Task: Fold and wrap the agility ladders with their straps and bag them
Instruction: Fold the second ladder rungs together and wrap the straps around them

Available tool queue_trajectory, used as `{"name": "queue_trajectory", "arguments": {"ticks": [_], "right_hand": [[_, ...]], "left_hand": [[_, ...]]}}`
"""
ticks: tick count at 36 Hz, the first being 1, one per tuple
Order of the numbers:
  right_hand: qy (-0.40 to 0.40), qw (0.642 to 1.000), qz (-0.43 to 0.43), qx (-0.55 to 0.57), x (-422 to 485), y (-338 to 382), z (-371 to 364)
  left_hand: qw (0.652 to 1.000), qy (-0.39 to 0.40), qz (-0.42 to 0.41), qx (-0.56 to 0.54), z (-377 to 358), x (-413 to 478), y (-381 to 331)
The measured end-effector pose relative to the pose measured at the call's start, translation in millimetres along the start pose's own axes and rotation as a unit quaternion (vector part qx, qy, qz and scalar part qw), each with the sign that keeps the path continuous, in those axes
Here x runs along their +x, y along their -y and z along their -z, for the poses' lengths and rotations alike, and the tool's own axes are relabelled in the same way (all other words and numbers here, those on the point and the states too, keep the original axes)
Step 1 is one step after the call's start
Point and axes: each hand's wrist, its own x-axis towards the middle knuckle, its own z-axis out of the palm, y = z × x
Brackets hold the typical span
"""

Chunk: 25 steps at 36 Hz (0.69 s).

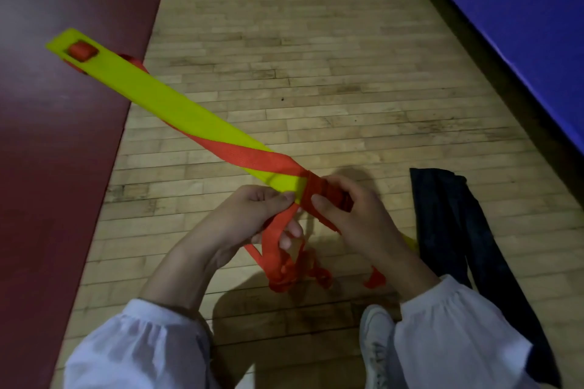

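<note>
Gripping strap-wound ladder (177, 104): left hand (252, 211), right hand (354, 221).

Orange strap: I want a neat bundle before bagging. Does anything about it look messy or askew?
The orange strap is wound only at the end of the yellow rungs that the right hand grips; one pass slants across them, and the slack held by the left hand hangs in tangled loops.

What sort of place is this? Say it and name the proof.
Probably a gym or sports hall: wood-strip floor, a large blue mat-like block, and yellow agility-ladder rungs with an orange strap.
</note>
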Motion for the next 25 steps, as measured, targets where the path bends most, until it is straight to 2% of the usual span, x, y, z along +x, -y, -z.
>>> {"name": "queue_trajectory", "arguments": {"ticks": [11,19,25], "right_hand": [[-0.096,0.990,0.073,-0.075,0.6,3.2,-3.4],[-0.121,0.982,0.108,-0.094,0.1,4.9,-5.5],[-0.099,0.984,0.111,-0.100,0.3,6.2,-1.2]], "left_hand": [[0.996,-0.028,0.066,-0.056,-6.1,0.4,-10.7],[0.995,-0.065,0.056,-0.049,-7.9,2.4,-9.1],[0.993,-0.078,0.051,-0.069,-9.7,1.7,-10.1]]}}
